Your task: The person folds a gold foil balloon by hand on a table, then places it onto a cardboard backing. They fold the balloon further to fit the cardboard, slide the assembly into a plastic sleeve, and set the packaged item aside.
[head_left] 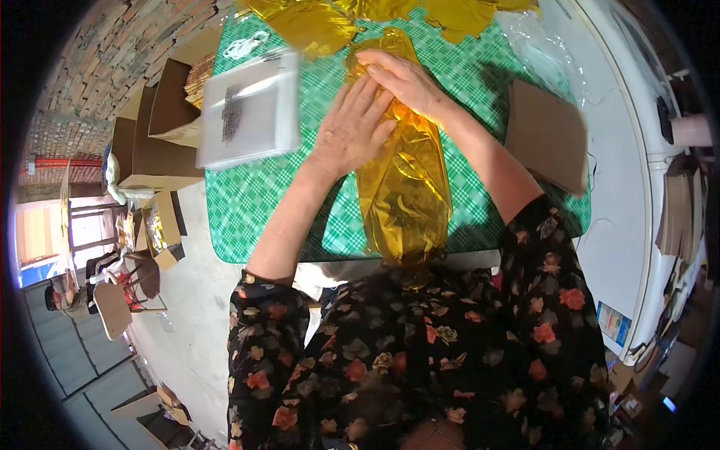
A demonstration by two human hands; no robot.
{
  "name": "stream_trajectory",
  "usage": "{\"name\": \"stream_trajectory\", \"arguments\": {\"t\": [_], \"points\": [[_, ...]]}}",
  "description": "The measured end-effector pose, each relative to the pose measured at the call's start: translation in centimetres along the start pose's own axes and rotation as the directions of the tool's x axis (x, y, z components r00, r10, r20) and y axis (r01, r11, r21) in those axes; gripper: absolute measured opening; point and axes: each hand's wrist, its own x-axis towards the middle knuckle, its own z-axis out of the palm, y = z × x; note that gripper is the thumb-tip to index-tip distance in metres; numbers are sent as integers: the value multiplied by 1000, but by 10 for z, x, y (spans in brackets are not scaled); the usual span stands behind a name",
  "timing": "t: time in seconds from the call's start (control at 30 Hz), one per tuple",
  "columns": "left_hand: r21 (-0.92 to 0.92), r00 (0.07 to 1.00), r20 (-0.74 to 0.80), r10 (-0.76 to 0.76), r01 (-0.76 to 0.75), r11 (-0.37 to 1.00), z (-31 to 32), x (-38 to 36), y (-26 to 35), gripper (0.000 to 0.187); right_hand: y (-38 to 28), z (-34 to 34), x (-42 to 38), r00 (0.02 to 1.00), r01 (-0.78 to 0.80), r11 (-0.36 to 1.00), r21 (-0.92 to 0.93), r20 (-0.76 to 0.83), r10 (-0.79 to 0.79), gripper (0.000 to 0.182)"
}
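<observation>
A long piece of shiny gold foil [409, 202], crinkled and folded lengthwise, lies on the green checked tablecloth [255, 217] and reaches past the near table edge toward my body. My left hand [352, 127] lies flat on its left side with the fingers stretched out. Across the upper part of the foil rests my right hand [405, 82], its fingers extended and overlapping the left fingertips. Both palms face down, and what is under them is hidden. More gold foil pieces [315, 26] spread along the far edge of the table.
A stack of clear plastic sleeves [251, 112] lies at the left, with a white tangled string [246, 45] behind it. At the right are a brown cardboard piece [546, 136] and crumpled clear plastic [536, 45]. Open cardboard boxes [157, 142] stand left of the table; a white refrigerator [619, 187] stands right.
</observation>
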Motion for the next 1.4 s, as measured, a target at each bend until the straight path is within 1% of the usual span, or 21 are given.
{"name": "stream_trajectory", "arguments": {"t": [0.1,0.2,0.27,0.3,0.33,0.43,0.47,0.57,0.67,0.77,0.8,0.83,0.9,0.93,0.97,1.0,1.03,1.13,1.23,1.33,1.4], "points": [[35,1000,28,4,-5,999,0,0,-1,63,-5,-5,-4,1000,13,994,-106,12,-12,43],[69,996,88,-9,3,998,1,0,-3,63,-10,-8,-33,997,81,930,-359,43,-70,50],[101,988,149,-37,22,995,-2,1,0,62,-12,-14,-59,983,184,778,-601,120,-140,56],[85,991,131,-33,22,996,-2,1,-1,61,-15,-17,-73,972,236,673,-701,167,-167,59],[70,993,114,-28,20,997,0,0,-1,61,-23,-20,-88,980,172,648,-742,198,-34,70],[48,996,91,-18,14,999,1,0,-2,60,-47,-17,-129,960,184,485,-855,263,99,78],[44,996,87,-18,14,999,1,0,-2,60,-54,-16,-140,947,176,489,-854,283,151,79],[57,997,75,-5,1,998,1,0,-3,59,-73,-10,-182,936,261,475,-840,342,89,83],[14,998,55,4,-5,1000,2,-2,-4,59,-86,-8,-227,924,332,559,-760,382,-29,85],[6,999,48,16,-17,1000,0,-2,-4,59,-111,-9,-263,927,313,722,-617,364,-91,83],[13,999,46,19,-20,1000,-2,-1,-3,59,-122,-20,-265,914,273,817,-508,401,-56,70],[16,999,44,17,-18,1000,-2,-1,-2,59,-125,-33,-265,952,182,807,-561,305,-3,66],[28,999,47,6,-7,1000,-1,-2,-2,59,-124,-62,-260,991,-4,778,-628,103,89,61],[31,999,46,8,-10,999,0,-2,-2,59,-128,-78,-251,971,-186,724,-664,-10,241,61],[37,999,43,10,-11,999,3,-3,-3,59,-128,-95,-242,918,-358,643,-677,-127,377,63],[45,999,39,9,-11,999,5,-3,-4,59,-97,-115,-249,949,-289,495,-820,-179,258,62],[45,999,43,8,-10,999,5,-3,-5,59,-68,-131,-259,972,-231,312,-921,-201,126,62],[43,998,67,-14,11,999,4,-2,-3,60,-67,-142,-263,976,-205,301,-932,-171,134,60],[41,996,81,-23,19,999,2,-3,-2,60,-55,-141,-274,985,-156,278,-948,-130,110,54],[58,997,74,-14,9,998,4,-3,-4,60,-41,-137,-284,999,-43,161,-986,-44,2,48],[58,997,74,-8,4,998,5,-3,-4,60,-44,-139,-288,1000,-20,141,-990,-20,0,44]]}}
